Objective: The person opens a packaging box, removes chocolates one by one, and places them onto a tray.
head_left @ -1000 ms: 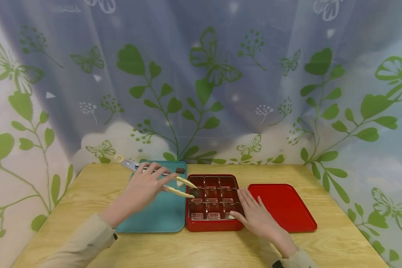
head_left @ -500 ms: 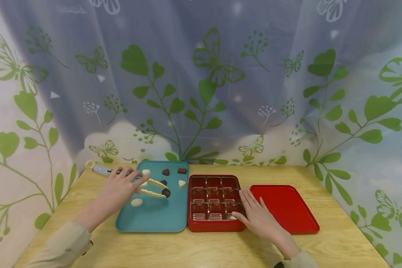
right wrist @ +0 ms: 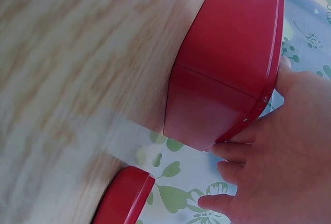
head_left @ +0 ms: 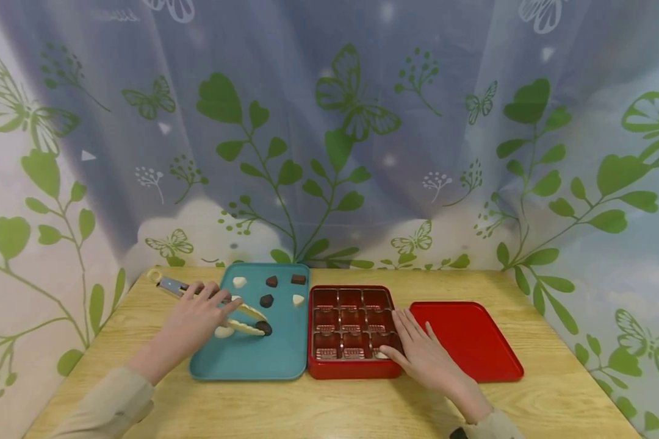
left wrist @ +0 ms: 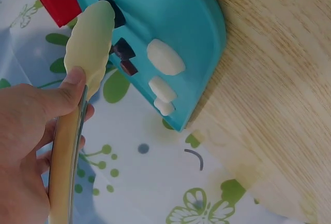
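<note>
My left hand [head_left: 194,314] grips a pair of tongs [left wrist: 90,45] with cream scalloped tips, above the teal tray [head_left: 277,360]. A dark chocolate [head_left: 264,328] lies between the tong tips; whether it touches the tray is unclear. Other chocolates sit farther back, among them a dark one [head_left: 266,300], a brown rectangular one [head_left: 298,279] and a white one [head_left: 298,300]. The tongs partly cover a white oval piece [left wrist: 165,57] in the head view. With fingers straight, my right hand [head_left: 425,353] rests against the right side of the red box [head_left: 354,370]. Its thumb touches the front right corner.
Clear dividers split the box into several compartments; a white piece [head_left: 382,354] shows in the front right one. A red lid [head_left: 467,341] lies on the wooden table [head_left: 362,408] to the right. A patterned curtain [head_left: 329,183] hangs behind the table.
The tongs and dark chocolate have moved left from over the box to the tray, then slightly toward its front. My right hand stays at the box.
</note>
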